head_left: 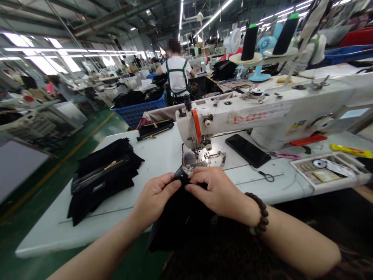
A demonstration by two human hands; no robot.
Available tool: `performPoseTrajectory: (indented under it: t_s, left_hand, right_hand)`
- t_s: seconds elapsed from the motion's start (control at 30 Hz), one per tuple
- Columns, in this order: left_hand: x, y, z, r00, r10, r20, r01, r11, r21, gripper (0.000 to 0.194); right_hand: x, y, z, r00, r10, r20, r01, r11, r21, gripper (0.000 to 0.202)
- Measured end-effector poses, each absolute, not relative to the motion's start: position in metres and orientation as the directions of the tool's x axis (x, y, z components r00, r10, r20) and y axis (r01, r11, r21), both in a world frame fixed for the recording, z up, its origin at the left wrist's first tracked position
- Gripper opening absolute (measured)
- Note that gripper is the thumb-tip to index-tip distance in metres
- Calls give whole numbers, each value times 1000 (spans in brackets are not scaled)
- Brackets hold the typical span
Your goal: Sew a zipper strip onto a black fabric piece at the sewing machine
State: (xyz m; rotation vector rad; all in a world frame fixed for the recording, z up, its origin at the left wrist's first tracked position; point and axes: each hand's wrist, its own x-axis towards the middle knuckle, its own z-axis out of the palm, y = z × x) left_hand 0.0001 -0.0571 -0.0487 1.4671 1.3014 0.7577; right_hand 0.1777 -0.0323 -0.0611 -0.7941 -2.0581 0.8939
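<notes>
A piece of black fabric (183, 217) with a darker, shinier strip along its top edge hangs from both hands over the table's front edge. My left hand (159, 194) pinches that top edge between thumb and fingers. On the other side, my right hand (215, 190) is closed on the same edge, its fingertips partly hidden. The top corner of the fabric reaches up close to the needle area of a white sewing machine (262, 112); whether it lies under the presser foot (201, 155) I cannot tell.
Left on the white table (151, 163) lies a stack of black zippered pieces (101, 175). Zippers (154, 128) lie behind. At right are a black phone (247, 149), small thread snips (264, 175) and a parts tray (329, 171). A person (177, 74) stands beyond a blue crate (142, 111).
</notes>
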Motion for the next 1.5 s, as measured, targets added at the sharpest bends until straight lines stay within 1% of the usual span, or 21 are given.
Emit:
performPoseTrajectory:
  t_s: [0.13, 0.3, 0.47, 0.6, 0.67, 0.77, 0.83, 0.9, 0.97, 1.07, 1.17, 1.23, 1.3, 1.4, 1.5]
  left_hand:
    - [0, -60, -61, 195, 964, -180, 219, 136, 966, 36]
    - [1, -60, -66, 136, 969, -205, 220, 172, 960, 42]
    - [5, -60, -70, 127, 964, -234, 144, 215, 966, 42]
    - [6, -59, -74, 108, 964, -243, 107, 231, 967, 43]
    - [6, -59, -75, 104, 965, -242, 106, 232, 967, 42]
    - [6, -58, -75, 110, 965, -239, 118, 226, 967, 41]
    - [6, -58, -75, 115, 968, -223, 159, 203, 966, 39]
    - [6, -58, -74, 115, 975, -192, 227, 163, 960, 37]
    - [6, -57, -72, 116, 979, -166, 305, 124, 944, 36]
    - [5, -54, -67, 144, 979, -143, 432, 68, 899, 35]
    - [4, -50, -61, 188, 976, -109, 580, -20, 815, 34]
    - [3, -47, -57, 195, 977, -81, 648, -67, 759, 32]
    - [4, -45, -56, 188, 980, -61, 691, -88, 718, 30]
    - [5, -42, -55, 195, 980, -48, 731, -112, 673, 28]
    - [7, -39, -53, 231, 973, -9, 764, -175, 621, 29]
  right_hand:
    - [177, -29, -64, -532, 763, 367, 198, 533, -822, 20]
    - [176, -28, -68, -525, 759, 385, 184, 543, -819, 24]
    - [172, -27, -73, -485, 783, 390, 215, 539, -814, 25]
    - [169, -25, -76, -460, 812, 358, 224, 496, -839, 27]
    - [169, -24, -77, -441, 835, 330, 231, 461, -857, 24]
    - [171, -22, -78, -402, 879, 258, 235, 371, -898, 13]
    - [173, -19, -77, -431, 880, 201, 219, 318, -922, 9]
    - [175, -16, -77, -504, 851, 148, 195, 279, -940, 5]
    - [175, -13, -77, -557, 825, 96, 171, 227, -959, 8]
    - [175, -11, -81, -570, 820, 54, 108, 140, -984, 12]
    - [174, -10, -86, -553, 832, 44, 52, 87, -995, 14]
    - [173, -11, -89, -526, 849, 56, 29, 84, -996, 15]
    - [170, -13, -91, -486, 868, 104, 1, 119, -993, 14]
    - [163, -15, -95, -417, 891, 178, -34, 180, -983, 12]
    - [157, -17, -98, -362, 906, 220, -78, 205, -976, 15]
